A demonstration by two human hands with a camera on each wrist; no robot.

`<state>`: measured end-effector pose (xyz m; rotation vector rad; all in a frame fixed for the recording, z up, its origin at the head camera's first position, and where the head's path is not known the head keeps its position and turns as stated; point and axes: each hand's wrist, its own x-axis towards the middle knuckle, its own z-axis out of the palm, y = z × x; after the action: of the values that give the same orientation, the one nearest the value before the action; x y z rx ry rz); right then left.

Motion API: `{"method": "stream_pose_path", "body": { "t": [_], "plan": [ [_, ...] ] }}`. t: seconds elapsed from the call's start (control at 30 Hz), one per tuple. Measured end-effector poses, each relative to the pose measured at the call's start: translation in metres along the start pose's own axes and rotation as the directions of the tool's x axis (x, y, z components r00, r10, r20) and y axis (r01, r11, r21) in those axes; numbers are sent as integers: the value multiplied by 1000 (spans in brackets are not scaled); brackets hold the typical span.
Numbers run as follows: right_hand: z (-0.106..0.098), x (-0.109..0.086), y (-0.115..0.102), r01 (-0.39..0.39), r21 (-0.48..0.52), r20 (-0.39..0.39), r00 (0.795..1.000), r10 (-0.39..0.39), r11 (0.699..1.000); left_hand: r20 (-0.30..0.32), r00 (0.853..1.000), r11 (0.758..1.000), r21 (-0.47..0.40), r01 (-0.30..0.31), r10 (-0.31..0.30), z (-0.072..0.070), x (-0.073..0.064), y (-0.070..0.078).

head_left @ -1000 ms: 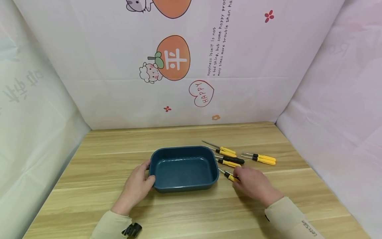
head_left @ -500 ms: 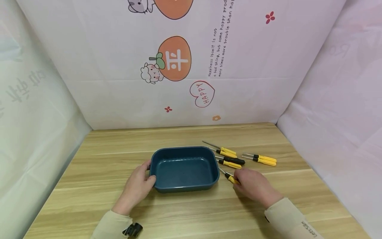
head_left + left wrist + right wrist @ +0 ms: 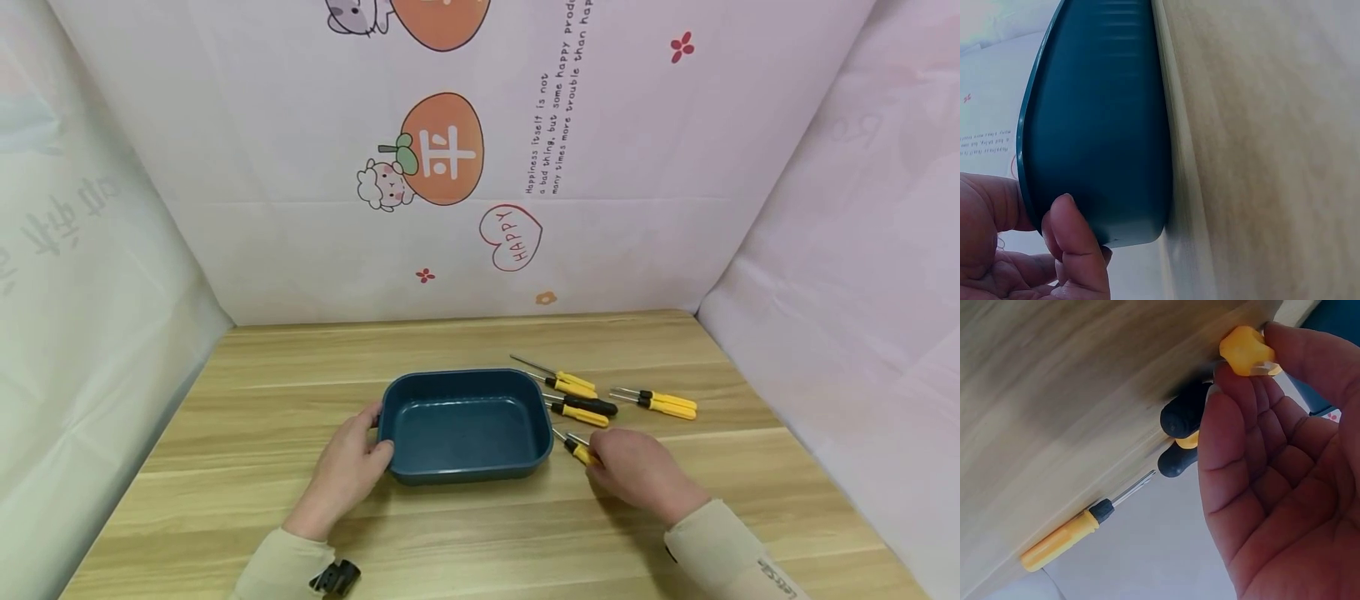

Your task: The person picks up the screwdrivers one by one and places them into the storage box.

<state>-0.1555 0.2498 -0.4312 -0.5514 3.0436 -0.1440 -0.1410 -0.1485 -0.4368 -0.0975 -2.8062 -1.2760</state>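
A dark blue rectangular dish [image 3: 465, 433] rests on the wooden table. My left hand [image 3: 347, 471] grips its left end, thumb over the rim; in the left wrist view, fingers [image 3: 1079, 250] curl against the outer wall. To the right of the dish, my right hand [image 3: 641, 473] pinches the yellow handle of a screwdriver [image 3: 582, 452] between thumb and fingertips. Its shaft points toward the dish. The right wrist view shows that yellow handle [image 3: 1244, 350] end-on at the fingertips. A second shaft [image 3: 576, 437] runs beside it, its handle hidden by the hand.
Just beyond the right hand lie several screwdrivers, including a black-handled one [image 3: 592, 405] and a yellow one [image 3: 585, 416], tips close to the dish. Farther right is a yellow-handled pair [image 3: 667, 404]. Printed white sheets [image 3: 300, 258] enclose the table's back and sides.
The right hand has shifted very slightly nearer, the yellow-handled screwdriver tilting a little with it. The left hand and the dish keep their places; the head view has drifted slightly.
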Motion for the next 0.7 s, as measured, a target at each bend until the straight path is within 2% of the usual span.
{"method": "stream_pose_path", "body": {
  "t": [0.2,0.47,0.7],
  "plan": [
    [-1,0,1,1,3,5,1000,-1,1000,-8,1000,1000,12,0,0,1,-1,0],
    [-13,-2,2,-43,47,28,999,42,998,-9,1000,1000,8,17,-17,2,-1,-1],
    [-23,-2,8,-15,12,-29,999,15,1000,3,999,999,-32,39,-39,3,0,-1]
  ]
}}
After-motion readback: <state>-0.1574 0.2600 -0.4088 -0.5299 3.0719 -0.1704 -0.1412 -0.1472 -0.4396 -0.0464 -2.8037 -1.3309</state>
